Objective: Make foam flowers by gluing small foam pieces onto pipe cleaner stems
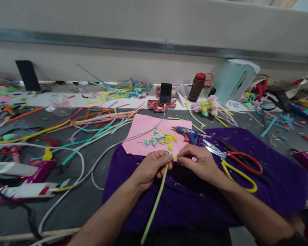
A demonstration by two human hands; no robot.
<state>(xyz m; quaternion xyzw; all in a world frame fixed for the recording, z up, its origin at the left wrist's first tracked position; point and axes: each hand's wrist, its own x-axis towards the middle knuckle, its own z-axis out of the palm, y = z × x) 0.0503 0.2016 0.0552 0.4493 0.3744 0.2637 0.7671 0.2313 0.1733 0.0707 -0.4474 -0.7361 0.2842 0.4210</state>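
Observation:
My left hand (154, 168) is closed in a pinch on a pale green pipe cleaner (157, 200), just under its fuzzy yellow-green tip (170, 148). The long stem slants down toward me past the fingers. My right hand (200, 163) pinches the outer end of a short yellow pipe cleaner piece (175, 158), whose other end meets the left fingertips. Whether that piece is fixed to the stem is hidden by the fingers. Beyond both hands, small cut pipe cleaner pieces (157, 139) in yellow and teal lie on a pink sheet (133, 138).
A blue glue gun (190, 134) lies at the sheet's right edge. Scissors (222, 155) rest on the purple cloth (279, 181), overlapping dark-jawed pliers (227, 145). Long pipe cleaners (102, 123) and a white cable (83, 167) cover the left side. A phone (166, 93) stands behind.

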